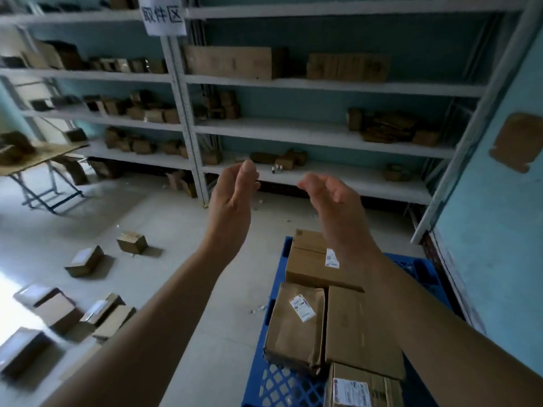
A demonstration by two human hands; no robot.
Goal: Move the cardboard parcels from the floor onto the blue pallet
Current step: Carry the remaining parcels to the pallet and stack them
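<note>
The left hand [232, 207] and right hand [329, 207] are raised in front of the person, palms turned toward each other, fingers loosely curved, a clear gap between them. Both are empty, which reads as a pause between loads.

Under the right forearm lies the blue pallet [282, 383], carrying four parcels packed edge to edge, likely to save room: a far labelled box [311, 262], a paper-wrapped parcel [296, 327] beside a plain box [358, 333], and a near labelled box [361, 389].

The parcels yet to move sit on the floor [176, 230], well left of and below both hands: a small brown box [132, 242], a white-topped box [85, 261], and a cluster of boxes [58, 312] nearer the person. The left hand is the closer one. Behind stand stocked shelving [293, 133] and a folding bench [44, 154].
</note>
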